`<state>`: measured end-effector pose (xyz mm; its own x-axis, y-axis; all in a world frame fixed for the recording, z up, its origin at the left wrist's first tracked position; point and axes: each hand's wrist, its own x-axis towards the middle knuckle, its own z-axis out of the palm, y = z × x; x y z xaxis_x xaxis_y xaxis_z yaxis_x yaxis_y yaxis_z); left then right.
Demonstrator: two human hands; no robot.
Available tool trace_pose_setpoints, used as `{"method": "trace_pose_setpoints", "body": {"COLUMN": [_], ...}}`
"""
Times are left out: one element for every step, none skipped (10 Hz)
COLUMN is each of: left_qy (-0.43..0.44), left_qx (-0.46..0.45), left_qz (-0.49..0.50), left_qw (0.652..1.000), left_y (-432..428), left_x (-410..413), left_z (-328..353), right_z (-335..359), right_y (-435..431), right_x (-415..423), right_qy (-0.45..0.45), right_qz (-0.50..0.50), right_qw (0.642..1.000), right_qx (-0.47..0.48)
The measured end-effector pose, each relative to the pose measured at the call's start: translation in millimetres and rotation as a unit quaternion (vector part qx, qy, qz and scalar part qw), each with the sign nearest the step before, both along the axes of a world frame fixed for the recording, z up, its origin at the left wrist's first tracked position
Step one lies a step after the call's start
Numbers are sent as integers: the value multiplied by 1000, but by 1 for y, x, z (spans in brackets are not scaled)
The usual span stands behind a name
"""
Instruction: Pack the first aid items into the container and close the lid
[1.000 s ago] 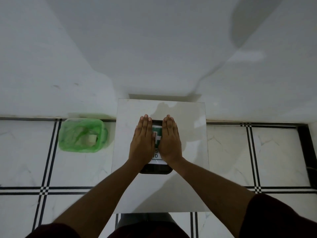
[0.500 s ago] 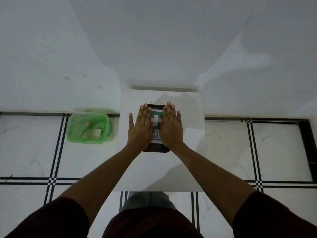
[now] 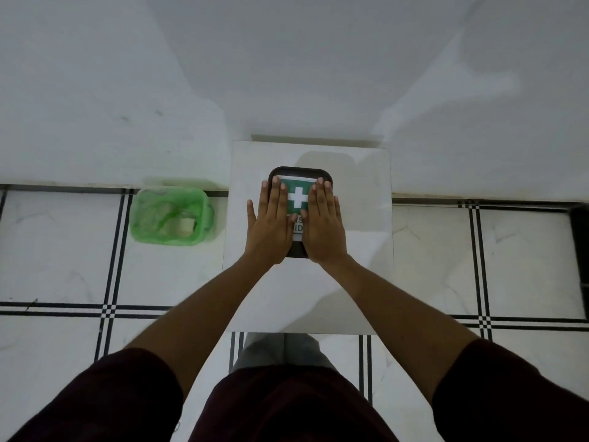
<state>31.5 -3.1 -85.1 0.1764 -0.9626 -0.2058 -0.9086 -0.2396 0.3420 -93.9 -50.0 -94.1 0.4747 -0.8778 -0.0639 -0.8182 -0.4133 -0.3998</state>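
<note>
A dark container (image 3: 299,172) with a green first aid label and white cross lies on a small white table (image 3: 363,218), its lid on. My left hand (image 3: 269,226) rests flat on the lid's left half, fingers straight and together. My right hand (image 3: 323,226) lies flat on the right half, palm down. Both hands cover most of the lid, and only the cross and a few letters of the label show between them. The container's contents are hidden.
A green translucent box (image 3: 170,215) with small white items inside sits on the tiled floor left of the table. A white wall rises behind the table. A dark object (image 3: 580,250) stands at the right edge of the view.
My two hands have slid slightly apart on the lid, uncovering more of the green cross. The camera has shifted, so the table appears higher in view.
</note>
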Motion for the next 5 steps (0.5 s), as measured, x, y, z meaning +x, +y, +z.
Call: {"method": "trace_pose_setpoints", "body": {"left_qy": [-9, 5, 13, 36, 80], "left_qx": [-19, -25, -24, -31, -61], "left_qz": [13, 22, 29, 19, 31], "left_qw": [1000, 999, 999, 999, 994], "left_y": [8, 22, 28, 22, 13], "left_x": [0, -5, -8, -6, 1], "left_z": [1, 3, -3, 4, 15], "right_z": [4, 6, 0, 7, 16], "right_y": [4, 15, 21, 19, 15], "right_x": [-4, -8, -10, -10, -16], "right_qy": [-9, -33, -42, -35, -56], "right_qz": [-13, -36, -49, -46, -51], "right_qw": [1000, 999, 998, 998, 997], "right_qx": [-7, 10, 21, 25, 10]}}
